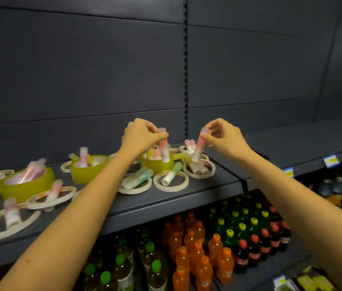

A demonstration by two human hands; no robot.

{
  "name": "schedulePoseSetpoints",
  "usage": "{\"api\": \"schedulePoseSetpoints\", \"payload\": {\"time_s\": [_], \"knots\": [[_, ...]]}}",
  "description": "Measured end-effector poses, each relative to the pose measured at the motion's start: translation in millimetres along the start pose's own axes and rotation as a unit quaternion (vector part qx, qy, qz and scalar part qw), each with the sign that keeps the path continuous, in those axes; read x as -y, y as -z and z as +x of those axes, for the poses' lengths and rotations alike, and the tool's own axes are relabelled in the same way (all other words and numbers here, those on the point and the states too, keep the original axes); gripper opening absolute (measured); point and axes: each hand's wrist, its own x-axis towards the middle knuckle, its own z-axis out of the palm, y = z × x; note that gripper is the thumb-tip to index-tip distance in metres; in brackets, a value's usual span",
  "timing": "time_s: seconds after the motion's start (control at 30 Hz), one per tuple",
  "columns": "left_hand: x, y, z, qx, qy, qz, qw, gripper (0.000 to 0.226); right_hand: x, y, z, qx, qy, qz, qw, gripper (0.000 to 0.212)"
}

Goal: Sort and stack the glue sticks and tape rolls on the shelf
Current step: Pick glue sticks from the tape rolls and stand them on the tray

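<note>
My left hand [139, 135] pinches the top of a pink-and-white glue stick [164, 151], held upright over a yellow-green tape roll [159, 164] that holds several sticks. My right hand [222, 134] pinches the cap of a second pink glue stick [198, 150], tilted above a thin white tape roll [199, 171] with sticks in it. More glue sticks lie in and across white tape rolls [171, 181] and two other yellow-green rolls [88, 169] along the dark shelf [197, 198].
The shelf's back panel rises dark behind the items, with a slotted upright [185, 70] in the middle. To the right a neighbouring shelf [292, 148] carries price tags. Below stand rows of orange, green and dark drink bottles [195, 248].
</note>
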Motion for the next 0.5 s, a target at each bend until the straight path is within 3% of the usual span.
{"api": "schedulePoseSetpoints", "payload": {"time_s": [0.27, 0.5], "knots": [[-83.1, -100.9, -6.8, 0.007, -0.031, -0.024, 0.999, 0.013, -68.5, 106.4, -0.1, -0.001, -0.005, -0.076, 0.997, 0.024], [-120.2, -154.7, -5.9, -0.006, -0.02, -0.009, 1.0, 0.008, -115.0, 155.8, 10.8, 0.009, 0.022, -0.073, 0.997, 0.014]]}}
